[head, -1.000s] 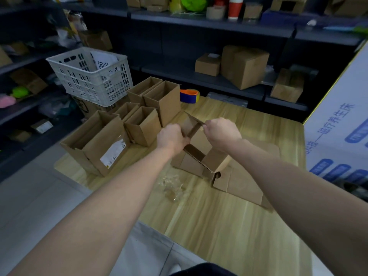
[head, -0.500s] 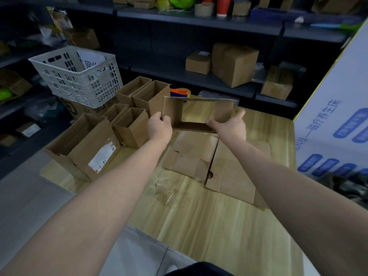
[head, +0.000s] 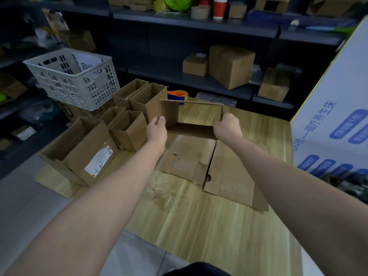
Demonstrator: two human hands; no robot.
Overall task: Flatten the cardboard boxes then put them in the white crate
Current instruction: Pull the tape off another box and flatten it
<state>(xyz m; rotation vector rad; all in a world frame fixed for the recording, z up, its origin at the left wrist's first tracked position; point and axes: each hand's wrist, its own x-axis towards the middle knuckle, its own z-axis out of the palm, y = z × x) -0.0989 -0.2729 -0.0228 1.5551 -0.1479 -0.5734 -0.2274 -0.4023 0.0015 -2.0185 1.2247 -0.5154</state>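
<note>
I hold a small cardboard box point(head: 172, 116) above the table, opened into a bottomless rectangular sleeve through which the wood shows. My left hand point(head: 157, 129) grips its left wall and my right hand point(head: 227, 126) grips its right corner. Under it lie two flattened boxes: a smaller one point(head: 187, 158) and a larger one point(head: 233, 174). Several upright open boxes point(head: 137, 100) stand at the table's left, with a big labelled box point(head: 83, 152) at the near left. The white crate point(head: 75, 78) sits behind them on a brown box, holding a printed sheet.
The wooden table point(head: 219, 226) carries a crumpled bit of clear tape point(head: 161, 192) and an orange-blue tape roll point(head: 177, 95) at its far edge. Dark shelves with more boxes point(head: 231, 65) run behind. A large white printed carton point(head: 336, 120) stands at the right.
A second ago both hands were pulling the box's flaps apart low over the table. The box has since been raised and spread into an open sleeve, held a little wider than half a second ago.
</note>
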